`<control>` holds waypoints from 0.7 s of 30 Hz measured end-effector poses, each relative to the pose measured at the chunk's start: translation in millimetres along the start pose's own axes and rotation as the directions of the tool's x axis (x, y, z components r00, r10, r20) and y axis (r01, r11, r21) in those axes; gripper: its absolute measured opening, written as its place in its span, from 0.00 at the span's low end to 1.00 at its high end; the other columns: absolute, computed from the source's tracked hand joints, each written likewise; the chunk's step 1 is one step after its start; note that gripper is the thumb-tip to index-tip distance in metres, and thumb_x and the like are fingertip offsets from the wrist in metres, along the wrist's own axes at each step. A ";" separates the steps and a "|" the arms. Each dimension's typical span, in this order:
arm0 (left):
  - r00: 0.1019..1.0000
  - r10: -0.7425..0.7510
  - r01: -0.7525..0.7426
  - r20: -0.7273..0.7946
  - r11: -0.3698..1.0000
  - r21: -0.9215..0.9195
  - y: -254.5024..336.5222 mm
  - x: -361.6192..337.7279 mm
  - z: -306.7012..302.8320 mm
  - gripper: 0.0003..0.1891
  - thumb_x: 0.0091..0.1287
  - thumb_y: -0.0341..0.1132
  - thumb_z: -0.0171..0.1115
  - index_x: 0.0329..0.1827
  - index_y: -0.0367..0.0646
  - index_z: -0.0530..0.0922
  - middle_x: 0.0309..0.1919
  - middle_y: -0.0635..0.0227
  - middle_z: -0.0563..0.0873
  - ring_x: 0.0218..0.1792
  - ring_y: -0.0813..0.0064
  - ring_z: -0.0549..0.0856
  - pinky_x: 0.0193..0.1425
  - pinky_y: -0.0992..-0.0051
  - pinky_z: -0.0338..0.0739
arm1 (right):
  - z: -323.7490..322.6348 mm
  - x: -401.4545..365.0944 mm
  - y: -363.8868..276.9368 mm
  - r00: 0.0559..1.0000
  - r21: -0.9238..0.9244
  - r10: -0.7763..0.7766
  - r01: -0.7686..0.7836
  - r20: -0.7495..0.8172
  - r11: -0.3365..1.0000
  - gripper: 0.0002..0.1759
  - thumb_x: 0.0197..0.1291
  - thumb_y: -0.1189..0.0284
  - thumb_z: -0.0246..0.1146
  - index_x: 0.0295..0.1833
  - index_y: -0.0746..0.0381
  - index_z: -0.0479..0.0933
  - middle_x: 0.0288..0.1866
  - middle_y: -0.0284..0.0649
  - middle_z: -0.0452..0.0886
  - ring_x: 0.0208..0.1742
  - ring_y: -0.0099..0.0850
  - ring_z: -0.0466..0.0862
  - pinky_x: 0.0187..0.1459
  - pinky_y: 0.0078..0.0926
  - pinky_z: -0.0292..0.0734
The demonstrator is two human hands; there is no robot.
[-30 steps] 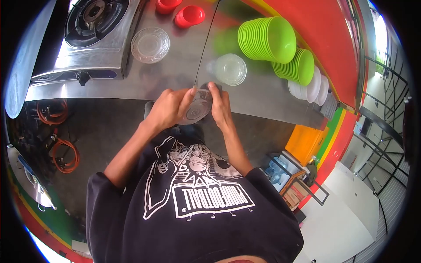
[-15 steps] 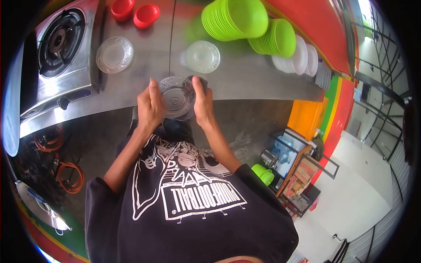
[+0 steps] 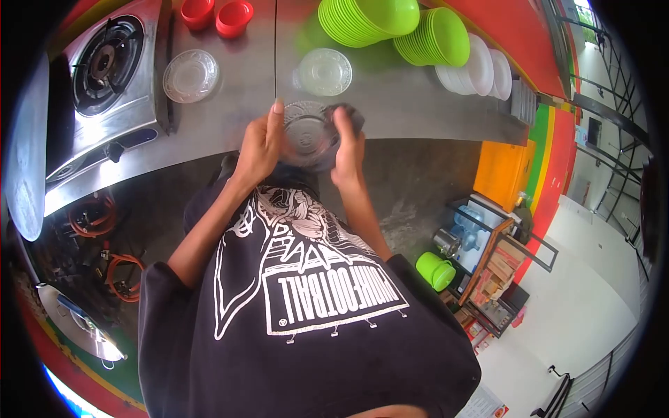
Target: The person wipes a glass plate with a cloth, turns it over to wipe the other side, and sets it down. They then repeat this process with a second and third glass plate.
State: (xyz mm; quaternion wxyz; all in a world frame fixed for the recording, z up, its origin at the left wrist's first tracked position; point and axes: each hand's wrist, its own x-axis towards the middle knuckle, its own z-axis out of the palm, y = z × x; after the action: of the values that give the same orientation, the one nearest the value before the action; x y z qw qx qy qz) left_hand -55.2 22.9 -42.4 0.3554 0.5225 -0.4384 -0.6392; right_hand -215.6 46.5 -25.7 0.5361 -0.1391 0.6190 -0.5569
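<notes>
Glass plate (image 3: 305,134) between two hands, with a dark cloth-like piece (image 3: 354,120) at its right side.

Raised at the near edge of the metal surface (image 3: 404,115), the plate is pinched at its left rim by the left hand's (image 3: 259,148) fingers, thumb up; the right hand's (image 3: 348,155) fingers close on the dark piece, though blur hides exactly where they meet the glass; the step in hand looks like wiping, and further turning would call for a steady left hold with the right fingers following the rim; beyond, a clear dish (image 3: 325,72) rests on the surface, and another clear dish (image 3: 191,76) lies near the stove (image 3: 111,76); farther out stand red bowls (image 3: 233,19), stacked green bowls (image 3: 432,38) and white bowls (image 3: 472,66).
</notes>
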 end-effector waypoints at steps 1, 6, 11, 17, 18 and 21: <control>0.999 -0.032 0.032 -0.005 0.999 0.036 4.2 2.2 -4.1 0.34 0.83 0.55 0.45 0.22 0.38 0.74 0.16 0.73 0.72 0.21 0.82 0.71 0.26 0.73 0.67 | -0.1 -5.6 5.9 0.997 -0.060 -0.055 0.058 0.058 0.996 0.19 0.68 0.60 0.70 0.51 0.65 0.81 0.42 0.31 0.82 0.42 0.20 0.80 0.44 0.20 0.76; 0.992 0.013 -0.063 0.122 0.907 0.416 23.4 16.0 -41.1 0.36 0.82 0.57 0.46 0.19 0.37 0.73 0.14 0.78 0.67 0.19 0.85 0.67 0.23 0.72 0.63 | 9.0 -10.3 2.7 0.915 -0.129 0.123 -0.079 0.383 0.988 0.14 0.66 0.65 0.72 0.47 0.64 0.81 0.40 0.30 0.82 0.41 0.19 0.80 0.44 0.20 0.76; 0.999 -0.044 0.045 -0.011 0.991 0.130 24.5 10.3 -42.0 0.36 0.81 0.60 0.45 0.25 0.35 0.76 0.16 0.70 0.75 0.18 0.79 0.74 0.24 0.71 0.69 | 20.6 4.9 -5.8 0.816 0.061 0.156 -0.228 0.556 0.972 0.16 0.65 0.67 0.72 0.50 0.63 0.77 0.44 0.33 0.82 0.44 0.21 0.82 0.47 0.24 0.80; 0.972 -0.229 0.234 0.052 0.941 -0.245 28.6 -12.2 -31.1 0.37 0.80 0.64 0.40 0.62 0.33 0.76 0.35 0.62 0.85 0.31 0.75 0.84 0.38 0.75 0.81 | 35.7 -5.0 1.7 0.862 0.013 -0.252 0.274 0.440 0.962 0.16 0.68 0.64 0.70 0.50 0.61 0.76 0.43 0.30 0.79 0.42 0.18 0.77 0.46 0.19 0.74; 0.971 -0.230 0.240 0.068 0.916 -0.321 16.2 -8.2 -33.6 0.37 0.80 0.65 0.40 0.64 0.35 0.75 0.39 0.62 0.85 0.36 0.74 0.85 0.45 0.74 0.81 | 44.3 -13.7 1.0 0.853 -0.012 -0.205 0.241 0.481 0.970 0.16 0.68 0.63 0.70 0.50 0.62 0.76 0.42 0.29 0.78 0.42 0.18 0.76 0.45 0.19 0.74; 0.958 -0.268 0.280 0.103 0.795 -0.537 -6.6 -0.3 -25.8 0.39 0.80 0.66 0.39 0.74 0.38 0.69 0.56 0.61 0.82 0.57 0.71 0.82 0.66 0.69 0.77 | 63.1 -28.9 3.7 0.810 -0.149 -0.151 0.281 0.566 0.948 0.16 0.68 0.63 0.68 0.47 0.65 0.75 0.37 0.31 0.78 0.37 0.19 0.74 0.41 0.22 0.72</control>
State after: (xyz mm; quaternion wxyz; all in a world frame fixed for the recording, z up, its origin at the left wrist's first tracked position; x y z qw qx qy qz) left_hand -29.9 20.7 -50.3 0.3886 0.4500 -0.1613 -0.7877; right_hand -151.2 35.9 -1.8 0.6038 -0.4225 0.4787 -0.4772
